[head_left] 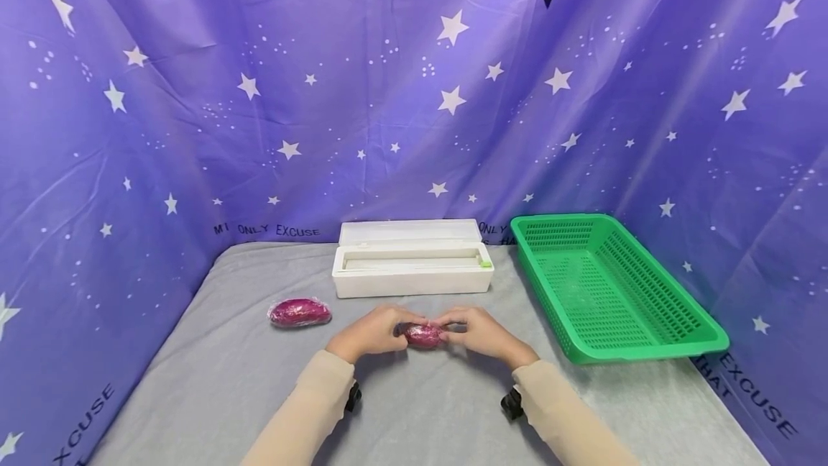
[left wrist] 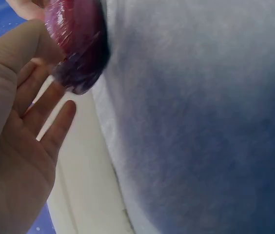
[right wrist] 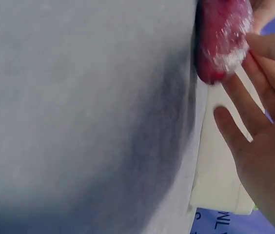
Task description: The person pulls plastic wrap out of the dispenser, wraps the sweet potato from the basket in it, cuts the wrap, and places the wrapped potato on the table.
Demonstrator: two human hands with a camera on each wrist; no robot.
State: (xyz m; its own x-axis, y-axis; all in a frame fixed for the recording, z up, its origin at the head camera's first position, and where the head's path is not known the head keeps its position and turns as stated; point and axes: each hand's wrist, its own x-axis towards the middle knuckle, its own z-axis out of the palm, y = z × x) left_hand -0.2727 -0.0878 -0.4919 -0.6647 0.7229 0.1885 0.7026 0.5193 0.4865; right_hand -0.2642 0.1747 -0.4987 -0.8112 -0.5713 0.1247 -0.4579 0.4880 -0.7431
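Observation:
Both hands meet at an oblong purple-red vegetable in clear cling film, just above or on the grey cloth; its exact kind is unclear. My left hand pinches its left end between thumb and fingers. At the other end, my right hand pinches the film-wrapped surface. In the left wrist view, the vegetable's dark rounded end shows beside the thumb. Crinkled film shines near the right thumb in the right wrist view. A second wrapped purple-red vegetable lies to the left, apart from the hands.
Behind the hands stands a white cling film dispenser box, its lid raised and a small green piece at its right. A green perforated basket sits at the right. Purple star-patterned cloth surrounds the grey-covered table.

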